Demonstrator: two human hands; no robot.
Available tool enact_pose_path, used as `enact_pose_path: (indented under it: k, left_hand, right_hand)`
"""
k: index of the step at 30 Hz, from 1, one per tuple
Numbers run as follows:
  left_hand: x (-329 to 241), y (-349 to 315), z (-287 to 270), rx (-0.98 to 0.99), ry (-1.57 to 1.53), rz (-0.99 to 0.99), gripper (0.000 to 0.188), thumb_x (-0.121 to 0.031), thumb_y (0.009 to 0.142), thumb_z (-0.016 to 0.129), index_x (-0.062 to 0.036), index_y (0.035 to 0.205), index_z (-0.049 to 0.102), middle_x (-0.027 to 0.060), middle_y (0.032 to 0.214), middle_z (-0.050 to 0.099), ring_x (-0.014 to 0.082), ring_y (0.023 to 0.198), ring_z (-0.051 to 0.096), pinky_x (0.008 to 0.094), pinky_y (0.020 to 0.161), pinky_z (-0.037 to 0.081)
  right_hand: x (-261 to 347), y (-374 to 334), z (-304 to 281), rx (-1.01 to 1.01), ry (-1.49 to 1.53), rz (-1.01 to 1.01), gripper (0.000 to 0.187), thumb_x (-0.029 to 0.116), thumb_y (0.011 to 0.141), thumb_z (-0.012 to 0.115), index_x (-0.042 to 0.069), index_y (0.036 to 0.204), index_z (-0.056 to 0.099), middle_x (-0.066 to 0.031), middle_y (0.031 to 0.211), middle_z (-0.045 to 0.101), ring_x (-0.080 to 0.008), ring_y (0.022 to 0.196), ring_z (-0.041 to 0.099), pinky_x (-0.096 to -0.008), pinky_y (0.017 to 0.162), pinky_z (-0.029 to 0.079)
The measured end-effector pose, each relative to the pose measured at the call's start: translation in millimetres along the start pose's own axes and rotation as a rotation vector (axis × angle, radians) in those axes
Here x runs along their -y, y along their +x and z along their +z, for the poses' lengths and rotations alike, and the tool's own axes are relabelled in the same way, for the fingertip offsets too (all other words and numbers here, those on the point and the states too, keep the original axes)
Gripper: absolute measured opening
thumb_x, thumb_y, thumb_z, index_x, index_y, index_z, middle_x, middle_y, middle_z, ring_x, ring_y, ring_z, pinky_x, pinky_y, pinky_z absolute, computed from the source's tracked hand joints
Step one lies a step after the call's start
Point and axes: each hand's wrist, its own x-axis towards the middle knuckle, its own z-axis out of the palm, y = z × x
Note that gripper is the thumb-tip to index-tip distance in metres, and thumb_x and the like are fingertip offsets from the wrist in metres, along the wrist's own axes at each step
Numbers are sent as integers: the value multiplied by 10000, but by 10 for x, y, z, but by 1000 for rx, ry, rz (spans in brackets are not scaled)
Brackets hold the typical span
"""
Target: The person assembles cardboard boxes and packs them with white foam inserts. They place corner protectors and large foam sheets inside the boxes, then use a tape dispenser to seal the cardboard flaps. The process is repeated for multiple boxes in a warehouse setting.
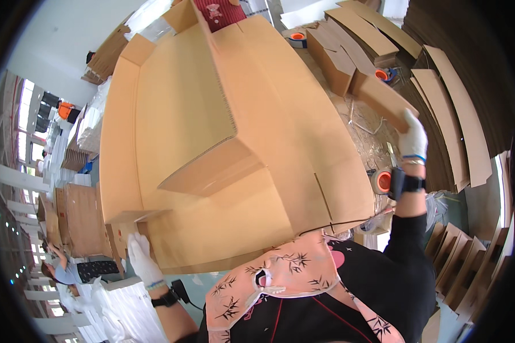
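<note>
A large cardboard box (252,74) lies in front of me with its flaps spread and a cardboard panel standing up from its middle. My left hand (143,262), in a white glove, touches a flap at the box's near left corner, fingers stretched out along it. Off to the right, my right hand (413,136), also gloved, grips the near end of a folded cardboard strip (383,98). The strip's far end meets another folded cardboard piece (332,57). Part of the right fingers is hidden behind the strip.
Tape rolls with orange cores (383,182) lie on the right of the worktable (363,134). Stacked cardboard sheets (440,114) stand at the far right, more cardboard pieces (463,263) below them. A red patterned cloth (223,14) shows beyond the box. Another person (80,268) stands at left.
</note>
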Motion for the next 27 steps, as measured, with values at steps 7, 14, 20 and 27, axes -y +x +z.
enact_pose_path:
  k: [7,14,20,27]
  left_hand:
    - [189,994,54,-194,-325,-100,703,-503,966,592,25,1408,447,202,1399,504,280,1297,498,385,1114,370]
    - [70,1190,186,-100,-537,69,692,-552,1008,462,44,1355,515,147,1304,603,239,1152,599,368,1001,469]
    - [252,1508,141,-278,-340,-27,657,-480,960,602,79,1305,570,132,1378,578,249,1217,535,333,1058,402]
    - [320,1545,99,-122,-156,278,543,-389,1015,531,74,1296,558,173,1348,575,268,1237,516,360,1078,388]
  right_hand:
    - [1141,377,-702,194,1104,168,445,178,973,645,-20,1351,518,-165,1225,649,-249,1081,636,-364,1009,496]
    - [1849,6,800,463,677,-145,401,52,944,661,27,1332,565,-82,1096,680,-169,964,643,-301,919,517]
    - [1469,-1107,2524,717,437,-243,243,97,970,566,-13,1174,642,-73,1055,703,-174,950,668,-296,895,505]
    - [1449,-349,2048,727,370,33,293,174,972,576,-34,1162,655,-82,1091,688,-179,988,648,-319,841,522]
